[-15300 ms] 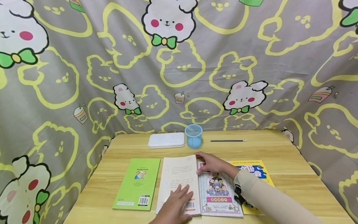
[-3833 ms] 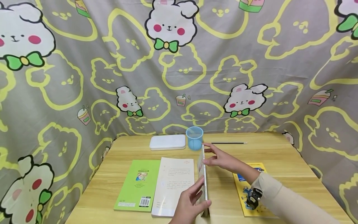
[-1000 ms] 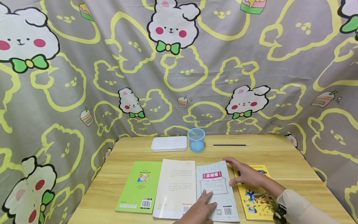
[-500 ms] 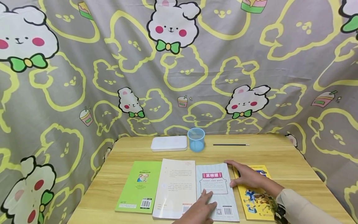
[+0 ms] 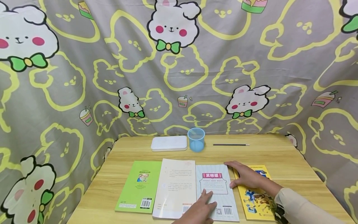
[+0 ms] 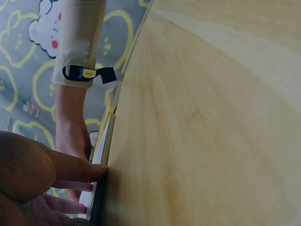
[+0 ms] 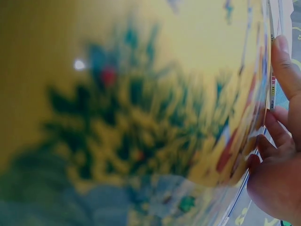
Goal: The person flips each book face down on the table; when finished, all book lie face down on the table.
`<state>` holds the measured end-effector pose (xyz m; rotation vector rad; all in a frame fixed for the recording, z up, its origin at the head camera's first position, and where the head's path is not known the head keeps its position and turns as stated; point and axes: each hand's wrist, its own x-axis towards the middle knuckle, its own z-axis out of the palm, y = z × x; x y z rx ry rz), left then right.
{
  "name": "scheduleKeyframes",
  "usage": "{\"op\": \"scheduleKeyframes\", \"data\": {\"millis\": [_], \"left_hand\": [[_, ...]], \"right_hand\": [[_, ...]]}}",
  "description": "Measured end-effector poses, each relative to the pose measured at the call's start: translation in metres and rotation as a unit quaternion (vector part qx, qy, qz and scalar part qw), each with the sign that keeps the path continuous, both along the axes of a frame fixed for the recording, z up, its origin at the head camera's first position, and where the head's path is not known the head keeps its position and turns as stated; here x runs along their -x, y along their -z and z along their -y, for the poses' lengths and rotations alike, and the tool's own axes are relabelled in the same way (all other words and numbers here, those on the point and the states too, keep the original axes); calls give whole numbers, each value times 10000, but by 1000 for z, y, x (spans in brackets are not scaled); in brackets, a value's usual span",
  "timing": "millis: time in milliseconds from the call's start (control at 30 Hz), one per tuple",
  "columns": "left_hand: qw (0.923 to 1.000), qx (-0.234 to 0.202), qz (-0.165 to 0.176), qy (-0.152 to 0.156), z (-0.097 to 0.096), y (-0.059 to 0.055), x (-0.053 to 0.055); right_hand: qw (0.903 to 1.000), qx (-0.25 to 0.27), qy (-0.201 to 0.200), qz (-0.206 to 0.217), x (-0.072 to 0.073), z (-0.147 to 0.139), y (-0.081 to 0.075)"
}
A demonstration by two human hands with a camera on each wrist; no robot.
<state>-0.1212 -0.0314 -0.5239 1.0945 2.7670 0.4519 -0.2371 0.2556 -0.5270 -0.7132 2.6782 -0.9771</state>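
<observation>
A pale blue striped book (image 5: pixel 216 189) lies back cover up on the wooden table (image 5: pixel 279 152), beside a cream book (image 5: pixel 176 186). My left hand (image 5: pixel 202 207) rests flat on the striped book's lower left part, fingers straight; in the left wrist view its fingers (image 6: pixel 75 172) touch the book's edge (image 6: pixel 101 188). My right hand (image 5: pixel 243 175) lies over a yellow book (image 5: pixel 255 199) with its fingers against the striped book's right edge. The right wrist view shows the yellow cover (image 7: pixel 141 117) blurred and close, and the right hand's fingers (image 7: pixel 282 61) by the book edges.
A green book (image 5: pixel 138 186) lies left of the cream one. At the back of the table stand a white flat box (image 5: pixel 169 143), a blue plastic cup (image 5: pixel 196 139) and a thin black stick (image 5: pixel 230 144). Patterned cloth (image 5: pixel 179 77) hangs behind and beside the table.
The striped book, front cover up long ago and stood on edge 3.8 s ago, now lies back cover up. In the last second it settled slightly nearer; both hands hardly moved.
</observation>
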Motion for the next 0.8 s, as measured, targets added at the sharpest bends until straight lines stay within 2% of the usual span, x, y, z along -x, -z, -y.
{"op": "scheduleKeyframes", "data": {"millis": [300,500,800], "left_hand": [[9997,-16,226,-20,-1,-1,2],[9998,11,207,-1,-2,-1,2],[9993,65,350,-79,-3,-4,2]], "right_hand": [[9994,-219,-87,-235,0,1,0],[9992,-282,-94,-258,0,1,0],[9991,-352,-115,-227,-1,2,-2]]}}
